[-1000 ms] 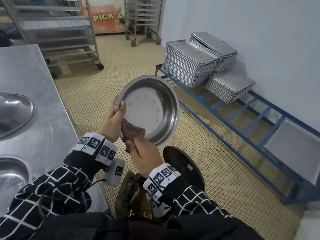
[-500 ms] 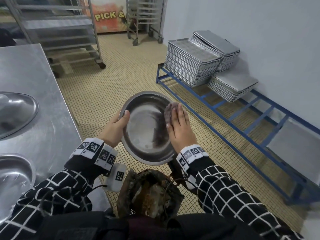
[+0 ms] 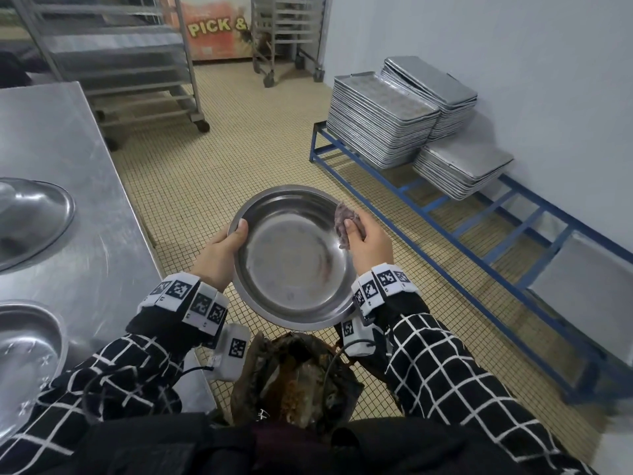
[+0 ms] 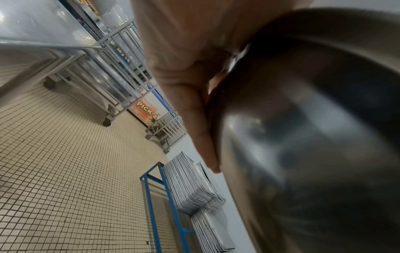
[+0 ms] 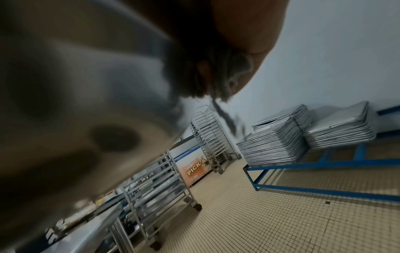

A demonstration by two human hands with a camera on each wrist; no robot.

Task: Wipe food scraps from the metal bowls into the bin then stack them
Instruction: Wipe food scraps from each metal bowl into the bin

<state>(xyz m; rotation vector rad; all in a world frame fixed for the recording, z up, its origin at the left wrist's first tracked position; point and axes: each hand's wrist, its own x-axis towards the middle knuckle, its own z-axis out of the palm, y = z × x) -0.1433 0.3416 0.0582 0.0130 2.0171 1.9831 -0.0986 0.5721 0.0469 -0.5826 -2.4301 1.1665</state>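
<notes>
The person stands over the bin (image 3: 294,382), which sits on the tiled floor (image 3: 239,138) off the near corner of the steel table (image 3: 85,207) and is full of brown scraps. Above it the left hand (image 3: 219,252) holds a metal bowl (image 3: 294,258), thumb hooked over the rim and fingers flat against the underside. The right hand (image 3: 368,243) pinches a crumpled, greyish cloth (image 3: 342,222) against the bowl's far right rim, fingers curled round the wad.

The bowl's inside looks nearly bare, only faint smears showing, so I judge this one close to finished. Two more bowls wait on the table: one near its left edge (image 3: 34,217), one at the near left corner (image 3: 24,358). Whether those are wiped already I cannot tell. No stack is visible, so the stacking seems entirely ahead.
</notes>
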